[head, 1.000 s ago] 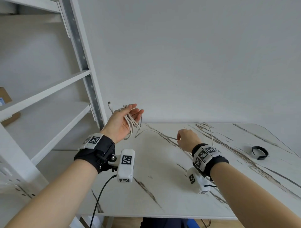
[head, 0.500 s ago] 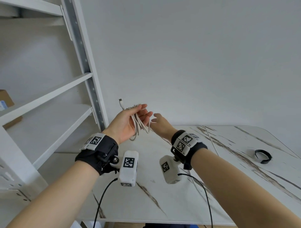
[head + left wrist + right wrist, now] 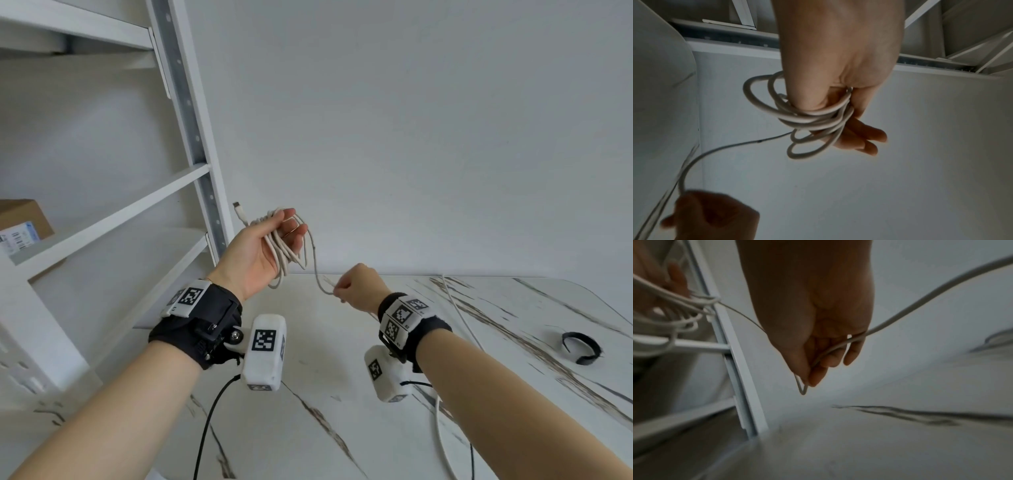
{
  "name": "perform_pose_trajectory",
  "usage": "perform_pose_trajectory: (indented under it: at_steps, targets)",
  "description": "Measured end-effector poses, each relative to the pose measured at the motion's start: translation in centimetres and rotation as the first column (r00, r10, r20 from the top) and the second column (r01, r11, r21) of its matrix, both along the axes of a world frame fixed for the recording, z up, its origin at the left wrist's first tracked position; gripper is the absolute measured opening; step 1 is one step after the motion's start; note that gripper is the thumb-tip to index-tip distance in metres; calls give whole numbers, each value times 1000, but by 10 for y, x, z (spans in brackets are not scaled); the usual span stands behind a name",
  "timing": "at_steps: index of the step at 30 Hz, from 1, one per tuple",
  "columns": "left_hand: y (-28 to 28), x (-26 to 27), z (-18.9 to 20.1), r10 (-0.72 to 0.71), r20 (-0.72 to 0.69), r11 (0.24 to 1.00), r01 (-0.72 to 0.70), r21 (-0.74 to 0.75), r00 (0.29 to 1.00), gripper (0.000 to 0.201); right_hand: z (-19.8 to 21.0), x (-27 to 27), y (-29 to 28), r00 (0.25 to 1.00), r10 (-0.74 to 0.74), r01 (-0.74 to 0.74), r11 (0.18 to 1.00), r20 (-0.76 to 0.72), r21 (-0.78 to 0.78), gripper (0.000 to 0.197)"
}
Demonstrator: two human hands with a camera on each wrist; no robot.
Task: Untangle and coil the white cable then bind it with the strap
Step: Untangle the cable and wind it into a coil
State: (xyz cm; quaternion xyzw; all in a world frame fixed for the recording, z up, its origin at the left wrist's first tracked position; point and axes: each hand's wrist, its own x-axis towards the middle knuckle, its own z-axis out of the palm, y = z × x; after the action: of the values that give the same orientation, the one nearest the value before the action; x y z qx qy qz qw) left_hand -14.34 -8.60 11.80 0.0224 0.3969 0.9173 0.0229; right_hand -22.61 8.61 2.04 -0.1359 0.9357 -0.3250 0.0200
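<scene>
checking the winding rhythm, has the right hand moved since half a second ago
Yes. The right hand has pulled back from the left hand, down and rightward over the table, pinching the white cable.

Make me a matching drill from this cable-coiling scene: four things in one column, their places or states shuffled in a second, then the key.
1. coiled white cable
2. black strap ring
3. brown cardboard box
4. right hand

A. lying on the marble table
B. pinching the loose cable run
C. looped around the left hand
D. on the white shelf

Pairs: 1-C, 2-A, 3-D, 4-B
</scene>
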Motion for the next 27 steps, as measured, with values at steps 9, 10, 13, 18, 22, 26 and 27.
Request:
perform_pose_trajectory:
  at_steps: [9,10,13,18,22,26,27]
  targets:
    - [16,3,-5,-60,110,992,72,-108,992,16,-10,1,-2,980,21,-52,987,198,150,54]
    - [19,4,-5,-72,118,989,86,-120,990,16,-8,2,-6,977,54,-72,994,205,82,70]
    - [21,7,-5,-89,131,984,107,-141,987,17,2,6,-19,983,54,-12,972,173,-236,87]
    - [17,11,0,-131,118,973,151,-175,984,17,19,4,-34,992,115,-61,821,59,-568,60]
    - [12,12,5,-154,58,977,160,-137,986,16,30,11,-40,979,192,-92,717,69,-691,15]
    - [3,5,5,-50,-17,999,50,-10,999,17,25,17,-42,945,247,-88,824,216,-560,15]
    - [1,2,4,-23,-25,1000,23,14,999,17,24,20,-41,930,261,-108,866,257,-488,13]
